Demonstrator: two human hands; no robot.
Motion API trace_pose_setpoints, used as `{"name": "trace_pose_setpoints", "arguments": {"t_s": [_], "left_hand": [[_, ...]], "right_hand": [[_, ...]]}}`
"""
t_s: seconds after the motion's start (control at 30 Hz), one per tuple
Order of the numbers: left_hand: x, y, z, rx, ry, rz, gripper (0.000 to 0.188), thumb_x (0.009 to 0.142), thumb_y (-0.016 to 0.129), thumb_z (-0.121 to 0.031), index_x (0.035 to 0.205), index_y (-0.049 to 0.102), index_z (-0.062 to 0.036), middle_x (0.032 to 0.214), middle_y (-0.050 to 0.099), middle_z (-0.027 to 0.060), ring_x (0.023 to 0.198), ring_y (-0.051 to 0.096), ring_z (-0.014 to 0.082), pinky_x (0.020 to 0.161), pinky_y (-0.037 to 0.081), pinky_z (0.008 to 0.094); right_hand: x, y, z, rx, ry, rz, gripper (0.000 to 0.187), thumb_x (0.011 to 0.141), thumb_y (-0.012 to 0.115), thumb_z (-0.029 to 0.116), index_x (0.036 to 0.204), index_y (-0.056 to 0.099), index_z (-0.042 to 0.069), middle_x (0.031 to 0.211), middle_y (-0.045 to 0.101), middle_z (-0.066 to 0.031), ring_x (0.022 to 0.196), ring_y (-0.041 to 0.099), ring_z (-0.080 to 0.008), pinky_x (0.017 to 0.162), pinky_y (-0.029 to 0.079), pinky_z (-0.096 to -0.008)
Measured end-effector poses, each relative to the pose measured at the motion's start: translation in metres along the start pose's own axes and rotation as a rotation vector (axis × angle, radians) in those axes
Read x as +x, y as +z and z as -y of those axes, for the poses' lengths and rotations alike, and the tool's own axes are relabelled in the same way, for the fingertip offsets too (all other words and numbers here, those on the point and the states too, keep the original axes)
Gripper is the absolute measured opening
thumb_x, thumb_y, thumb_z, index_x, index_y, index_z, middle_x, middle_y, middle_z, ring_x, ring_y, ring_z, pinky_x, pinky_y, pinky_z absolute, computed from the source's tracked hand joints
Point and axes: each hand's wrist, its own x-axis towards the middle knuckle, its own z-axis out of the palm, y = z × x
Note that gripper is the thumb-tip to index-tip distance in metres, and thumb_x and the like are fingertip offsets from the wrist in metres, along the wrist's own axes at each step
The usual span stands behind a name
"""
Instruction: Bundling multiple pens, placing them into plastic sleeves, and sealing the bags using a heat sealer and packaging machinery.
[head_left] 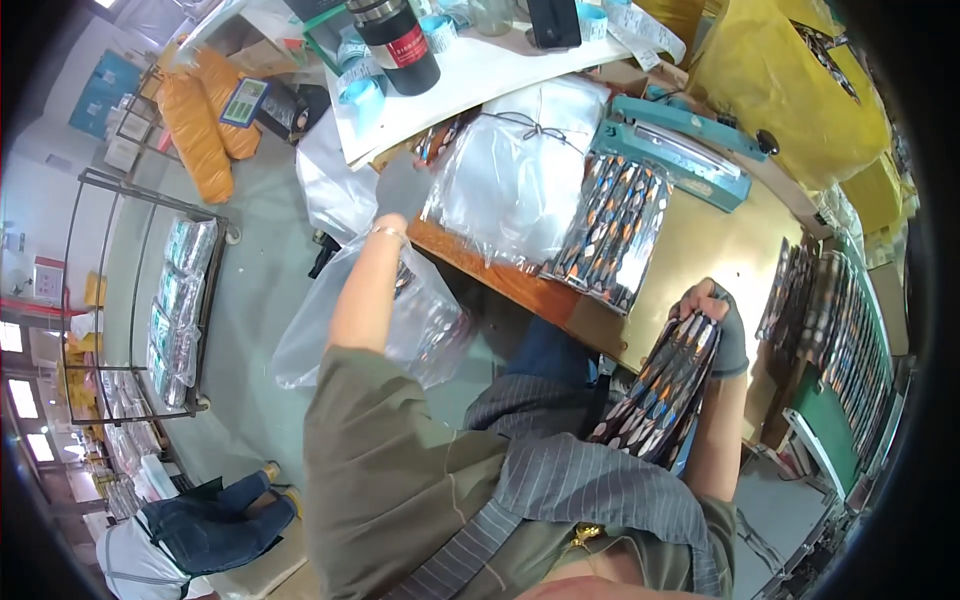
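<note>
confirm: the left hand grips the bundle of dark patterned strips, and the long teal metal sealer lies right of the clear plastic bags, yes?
Wrong hand: in the head view, the right hand grips the bundle of dark patterned strips, not the left hand. The long teal metal sealer does lie right of the clear plastic bags.

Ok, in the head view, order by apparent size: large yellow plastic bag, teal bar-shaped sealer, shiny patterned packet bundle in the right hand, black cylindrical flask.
1. Yellow bag
2. Teal sealer and packet bundle: too alike to rank
3. Black flask
</note>
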Motion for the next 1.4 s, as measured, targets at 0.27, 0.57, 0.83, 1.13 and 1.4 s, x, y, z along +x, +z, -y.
{"name": "trace_pose_setpoints", "arguments": {"t_s": [0.27, 0.57, 0.83, 1.13, 1.4], "left_hand": [[-0.198, -0.101, -0.144, -1.096, -0.448, 1.186, 0.017, 0.091, 0.054, -0.018, 0.094, 0.053, -0.0017, 0.077, 0.058, 0.0053, 0.066, 0.057, 0.0137, 0.065, 0.047, 0.0261], [-0.117, -0.016, -0.132, -0.305, 0.410, 0.137, 0.023, 0.082, 0.063, -0.026, 0.089, 0.061, -0.0043, 0.087, 0.064, 0.0116, 0.081, 0.061, 0.0228, 0.072, 0.046, 0.0322], [-0.089, -0.045, -0.171, -0.733, 0.259, 0.422, 0.023, 0.088, 0.058, -0.023, 0.085, 0.065, -0.0016, 0.076, 0.064, 0.0047, 0.068, 0.056, 0.0095, 0.064, 0.045, 0.0248], [-0.208, -0.016, -0.307, -1.089, 0.074, 0.495, 0.025, 0.092, 0.050, -0.022, 0.078, 0.060, -0.0038, 0.067, 0.059, 0.0053, 0.060, 0.056, 0.0135, 0.056, 0.041, 0.0298], [-0.144, 0.008, -0.348, -0.756, 0.553, 0.218, 0.034, 0.091, 0.049, -0.026, 0.067, 0.056, -0.0029, 0.060, 0.056, 0.0129, 0.056, 0.055, 0.0192, 0.055, 0.042, 0.0325]], "right_hand": [[0.028, 0.026, 0.001, -0.303, 0.075, 0.184, 0.068, 0.075, 0.063, 0.031, 0.129, 0.045, -0.004, 0.083, 0.062, -0.0076, 0.074, 0.059, -0.0133, 0.069, 0.046, -0.0235], [-0.028, -0.004, 0.012, -0.108, 0.030, -0.034, 0.028, 0.070, 0.062, 0.024, 0.083, 0.057, 0.000, 0.084, 0.062, -0.0155, 0.076, 0.063, -0.0229, 0.067, 0.051, -0.0323], [-0.052, -0.020, 0.021, -0.134, -0.013, -0.084, 0.051, 0.069, 0.061, 0.018, 0.114, 0.049, -0.004, 0.074, 0.061, -0.0130, 0.066, 0.062, -0.0209, 0.062, 0.052, -0.0308], [-0.040, -0.035, 0.014, -0.146, -0.021, -0.005, 0.029, 0.073, 0.060, 0.013, 0.096, 0.060, -0.004, 0.081, 0.062, -0.0076, 0.069, 0.061, -0.0142, 0.064, 0.049, -0.0256], [-0.088, -0.027, 0.040, -0.094, -0.182, 0.043, 0.064, 0.074, 0.060, 0.012, 0.134, 0.039, -0.002, 0.086, 0.060, -0.0048, 0.080, 0.058, -0.0099, 0.076, 0.049, -0.0247]]}}
